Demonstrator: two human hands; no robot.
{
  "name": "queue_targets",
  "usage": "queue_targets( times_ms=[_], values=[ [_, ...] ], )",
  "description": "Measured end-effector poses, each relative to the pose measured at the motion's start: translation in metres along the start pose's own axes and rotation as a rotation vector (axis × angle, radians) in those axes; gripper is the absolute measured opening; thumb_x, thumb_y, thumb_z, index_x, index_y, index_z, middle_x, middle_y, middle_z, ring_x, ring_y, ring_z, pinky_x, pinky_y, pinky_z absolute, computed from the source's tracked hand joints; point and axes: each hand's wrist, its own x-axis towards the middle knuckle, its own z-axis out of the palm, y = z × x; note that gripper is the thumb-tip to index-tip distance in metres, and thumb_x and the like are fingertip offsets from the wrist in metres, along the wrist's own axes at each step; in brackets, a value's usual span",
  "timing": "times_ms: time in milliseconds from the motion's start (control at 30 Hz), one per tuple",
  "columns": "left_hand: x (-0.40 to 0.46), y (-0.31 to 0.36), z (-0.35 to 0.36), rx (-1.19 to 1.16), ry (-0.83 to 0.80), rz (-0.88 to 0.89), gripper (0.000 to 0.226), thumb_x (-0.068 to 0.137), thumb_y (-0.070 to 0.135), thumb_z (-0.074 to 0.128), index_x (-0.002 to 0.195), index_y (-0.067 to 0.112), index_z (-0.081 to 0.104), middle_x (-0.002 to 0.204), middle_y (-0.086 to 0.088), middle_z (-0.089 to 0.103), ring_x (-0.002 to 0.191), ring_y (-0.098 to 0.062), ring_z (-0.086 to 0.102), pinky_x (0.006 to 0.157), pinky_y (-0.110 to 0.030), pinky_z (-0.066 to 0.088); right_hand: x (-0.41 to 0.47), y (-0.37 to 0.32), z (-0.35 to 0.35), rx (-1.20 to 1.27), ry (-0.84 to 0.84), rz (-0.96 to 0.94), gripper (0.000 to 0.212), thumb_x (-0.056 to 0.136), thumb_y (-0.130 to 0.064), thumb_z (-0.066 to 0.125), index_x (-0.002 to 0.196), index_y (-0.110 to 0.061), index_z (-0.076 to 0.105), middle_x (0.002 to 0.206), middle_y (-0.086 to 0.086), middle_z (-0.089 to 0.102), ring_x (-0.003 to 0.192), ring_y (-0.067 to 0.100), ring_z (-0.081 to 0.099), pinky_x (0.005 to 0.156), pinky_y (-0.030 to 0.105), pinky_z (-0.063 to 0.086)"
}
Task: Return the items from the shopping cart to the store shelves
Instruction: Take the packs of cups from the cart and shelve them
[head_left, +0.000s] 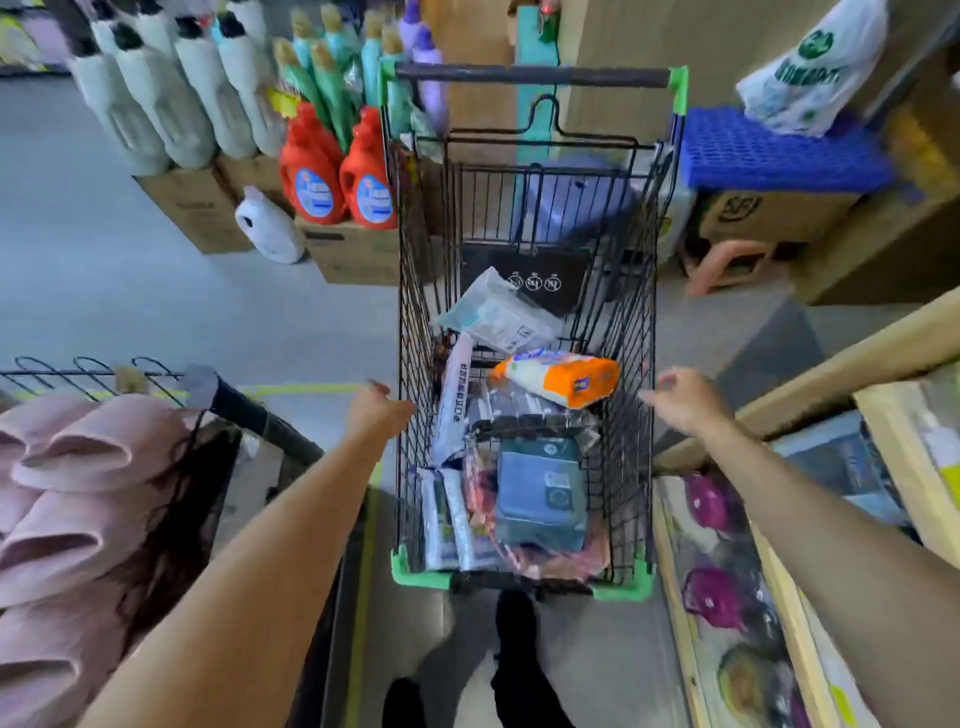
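Forearms fill the near view, both reaching out over a shopping cart (524, 364) that stands lengthwise ahead, its green-cornered front end towards the person and its push bar at the far end, so it is being handled from the basket sides rather than steered. On the left, pink slippers (57, 493) are stacked on a rack, with detergent bottles (337, 171) on cartons further up the aisle. Left hand (376, 410) sits at the cart's left rim, fingers curled at the wire; whether it truly grips I cannot tell, and it carries no product. Inside the basket, everything is waiting to go back: a long white pack (454, 400) leaning on the left wall, a dark blue packet (540, 493) lying flat on top, an orange-and-white pack (561, 376) resting across the pile, a clear bag (498, 314) beyond. Right hand (680, 397) hovers just off the right rim, loosely open, empty. Shelves (727, 597) of boxed goods run along the right, close enough, I'd judge, for restocking.
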Motion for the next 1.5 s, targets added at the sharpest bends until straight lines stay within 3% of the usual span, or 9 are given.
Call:
queue_targets(
  times_ms=[100, 200, 367, 567, 833, 967, 1233, 1433, 1500],
  values=[
    [0.008, -0.018, 0.023, 0.107, 0.003, -0.141, 0.064, 0.09, 0.017, 0.07, 0.142, 0.0, 0.037, 0.128, -0.02, 0.058, 0.11, -0.032, 0.06, 0.093, -0.039, 0.051, 0.014, 0.025, 0.022, -0.172, -0.01, 0.094, 0.04, 0.095, -0.03, 0.06, 0.125, -0.002, 0.059, 0.126, 0.019, 0.062, 0.116, 0.038, 0.058, 0.093, 0.04, 0.047],
    [0.011, -0.037, 0.042, 0.259, -0.103, -0.162, 0.046, 0.093, 0.022, 0.065, 0.131, 0.002, 0.048, 0.124, -0.018, 0.062, 0.106, -0.03, 0.061, 0.093, -0.036, 0.051, 0.016, 0.042, 0.048, -0.285, -0.058, 0.098, 0.029, 0.097, -0.024, 0.056, 0.113, -0.001, 0.062, 0.118, 0.022, 0.066, 0.111, 0.04, 0.061, 0.084, 0.038, 0.048],
    [0.014, -0.057, 0.054, 0.548, 0.061, 0.016, 0.025, 0.096, 0.019, 0.051, 0.119, 0.008, 0.055, 0.11, -0.018, 0.066, 0.1, -0.038, 0.064, 0.084, -0.042, 0.053, 0.021, 0.062, 0.067, -0.309, 0.007, 0.069, 0.011, 0.089, -0.01, 0.065, 0.09, 0.0, 0.069, 0.094, 0.022, 0.071, 0.093, 0.038, 0.068, 0.067, 0.031, 0.044],
    [0.01, -0.069, 0.061, 0.523, 0.156, 0.047, 0.01, 0.096, 0.019, 0.054, 0.104, 0.014, 0.058, 0.097, -0.014, 0.068, 0.087, -0.038, 0.065, 0.072, -0.04, 0.054, 0.027, 0.082, 0.075, -0.209, -0.001, 0.078, 0.015, 0.086, -0.021, 0.069, 0.076, -0.01, 0.071, 0.077, 0.01, 0.073, 0.076, 0.03, 0.069, 0.068, 0.038, 0.059],
    [-0.026, -0.112, 0.064, 0.548, 0.185, 0.073, 0.013, 0.094, 0.017, 0.058, 0.103, 0.008, 0.061, 0.098, -0.018, 0.069, 0.09, -0.039, 0.065, 0.073, -0.041, 0.051, -0.032, 0.084, 0.087, -0.328, 0.116, 0.109, 0.014, 0.092, -0.013, 0.064, 0.087, 0.0, 0.069, 0.078, 0.014, 0.067, 0.065, 0.026, 0.053, 0.048, 0.023, 0.029],
    [-0.06, -0.142, 0.072, 0.5, 0.114, 0.127, 0.014, 0.094, 0.018, 0.054, 0.1, 0.008, 0.062, 0.093, -0.016, 0.07, 0.086, -0.039, 0.066, 0.071, -0.04, 0.051, -0.059, 0.101, 0.089, -0.355, 0.149, 0.093, 0.017, 0.091, -0.016, 0.068, 0.092, 0.001, 0.067, 0.089, 0.02, 0.072, 0.079, 0.034, 0.069, 0.059, 0.029, 0.048],
    [-0.119, -0.224, 0.059, 0.443, 0.066, 0.087, 0.007, 0.089, 0.019, 0.06, 0.094, 0.014, 0.061, 0.092, -0.013, 0.07, 0.087, -0.038, 0.066, 0.073, -0.038, 0.053, -0.14, 0.124, 0.119, -0.366, 0.155, 0.092, 0.012, 0.087, -0.011, 0.069, 0.086, 0.0, 0.068, 0.087, 0.022, 0.071, 0.087, 0.037, 0.068, 0.075, 0.04, 0.055],
    [-0.163, -0.27, 0.048, 0.491, 0.121, 0.063, 0.012, 0.088, 0.019, 0.063, 0.09, 0.01, 0.057, 0.089, -0.014, 0.071, 0.089, -0.037, 0.067, 0.082, -0.041, 0.055, -0.21, 0.146, 0.141, -0.377, 0.068, 0.075, 0.014, 0.089, 0.001, 0.059, 0.076, -0.001, 0.057, 0.061, 0.007, 0.052, 0.055, 0.023, 0.053, 0.046, 0.024, 0.041],
    [-0.183, -0.285, 0.048, 0.527, 0.157, 0.056, 0.011, 0.09, 0.016, 0.062, 0.089, 0.009, 0.054, 0.091, -0.017, 0.068, 0.092, -0.04, 0.064, 0.079, -0.04, 0.051, -0.233, 0.158, 0.148, -0.376, 0.079, 0.046, 0.007, 0.088, -0.003, 0.064, 0.084, 0.002, 0.061, 0.071, 0.01, 0.059, 0.066, 0.027, 0.061, 0.052, 0.029, 0.051]
  ],
)
